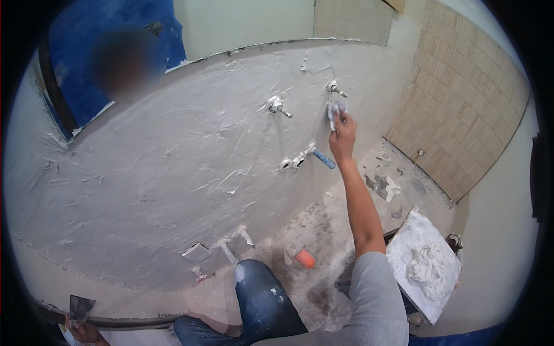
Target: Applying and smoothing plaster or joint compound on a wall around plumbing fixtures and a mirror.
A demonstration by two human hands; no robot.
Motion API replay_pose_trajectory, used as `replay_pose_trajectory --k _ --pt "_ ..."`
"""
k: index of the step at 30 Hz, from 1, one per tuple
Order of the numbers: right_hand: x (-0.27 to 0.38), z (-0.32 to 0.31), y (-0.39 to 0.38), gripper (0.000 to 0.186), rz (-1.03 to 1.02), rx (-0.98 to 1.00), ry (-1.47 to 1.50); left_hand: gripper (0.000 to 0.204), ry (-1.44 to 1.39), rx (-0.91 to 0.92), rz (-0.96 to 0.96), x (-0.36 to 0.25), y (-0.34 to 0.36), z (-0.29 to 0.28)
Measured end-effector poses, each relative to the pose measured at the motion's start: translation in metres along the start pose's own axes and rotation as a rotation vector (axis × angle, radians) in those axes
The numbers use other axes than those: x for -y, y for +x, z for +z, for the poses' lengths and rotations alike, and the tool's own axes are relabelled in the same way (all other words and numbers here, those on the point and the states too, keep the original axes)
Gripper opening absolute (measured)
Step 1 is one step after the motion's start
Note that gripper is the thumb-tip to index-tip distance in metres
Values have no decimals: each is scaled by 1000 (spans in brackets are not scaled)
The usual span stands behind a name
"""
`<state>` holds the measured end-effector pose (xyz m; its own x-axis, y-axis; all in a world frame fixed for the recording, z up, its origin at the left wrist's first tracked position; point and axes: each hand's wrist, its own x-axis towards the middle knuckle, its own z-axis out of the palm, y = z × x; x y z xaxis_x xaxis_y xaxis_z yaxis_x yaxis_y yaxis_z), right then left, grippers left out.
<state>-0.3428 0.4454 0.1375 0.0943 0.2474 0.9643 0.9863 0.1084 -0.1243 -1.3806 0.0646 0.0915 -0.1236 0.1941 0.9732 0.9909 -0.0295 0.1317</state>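
My right hand (343, 132) reaches out to the grey plastered wall (167, 161). Its fingers are closed on a plaster-smeared spreader (331, 117), pressed to the wall just under the upper right pipe fitting (333, 87); the tool's exact shape is partly hidden. Another fitting (278, 108) sticks out to its left. Below, a blue pipe stub (324, 159) juts from the wall beside two round outlets. At the lower left, my left hand (85, 333) grips a putty knife (81, 308) with its broad blade up.
At right stands a white board (398, 264) bearing a heap of plaster. An orange cup-like piece (304, 259) and scraps (384, 187) lie on the dusty floor. White pipes (228, 252) jut low from the wall. A person's blurred head (124, 63) shows before blue sheeting. Tiles (456, 92) cover the right wall.
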Motion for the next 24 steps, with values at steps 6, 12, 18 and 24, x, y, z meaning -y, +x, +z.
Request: replay_pose_trajectory --k 6,12,18,24 --pt "1 -36 -5 53 151 63 179 42 -160 -31 -18 2 -4 9" --pt "-12 -51 100 59 13 -197 117 44 -103 -8 -64 5 -5 8" --pt "0 -55 155 67 -231 -185 33 39 -132 -29 45 3 -1 8" --pt "3 -38 165 66 -330 -173 -76 37 -97 -46 98 -12 4 7"
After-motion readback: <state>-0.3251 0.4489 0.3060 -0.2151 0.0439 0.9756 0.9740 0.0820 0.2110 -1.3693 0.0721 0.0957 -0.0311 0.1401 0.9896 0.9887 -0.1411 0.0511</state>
